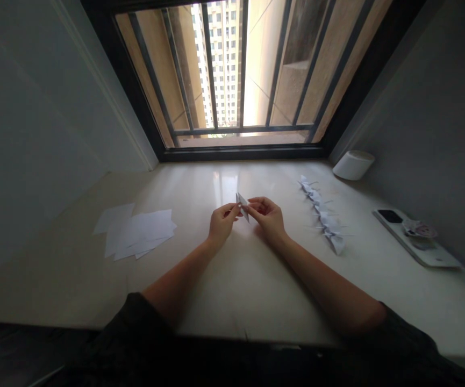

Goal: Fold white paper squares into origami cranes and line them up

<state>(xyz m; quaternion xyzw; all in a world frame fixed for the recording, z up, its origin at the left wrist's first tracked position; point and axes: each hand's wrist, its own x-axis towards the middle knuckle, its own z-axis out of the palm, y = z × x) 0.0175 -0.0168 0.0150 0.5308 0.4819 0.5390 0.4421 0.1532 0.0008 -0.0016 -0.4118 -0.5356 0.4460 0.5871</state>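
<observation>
Two bare hands hold one folded white paper piece (pixel 242 206) near the middle of the stone ledge (pixel 256 301). Left hand (pixel 222 223) and right hand (pixel 267 217): fingers narrow, pinching the piece, which sits between both sets of fingertips with its pointed end below them. Loose white paper sheets (pixel 141 231) overlap toward the ledge's left side, well apart from the left hand. A row of folded paper shapes (pixel 321 215) lies right of the right hand. Back right corner: white round container (pixel 353 164). Right edge: flat white device (pixel 415 239).
</observation>
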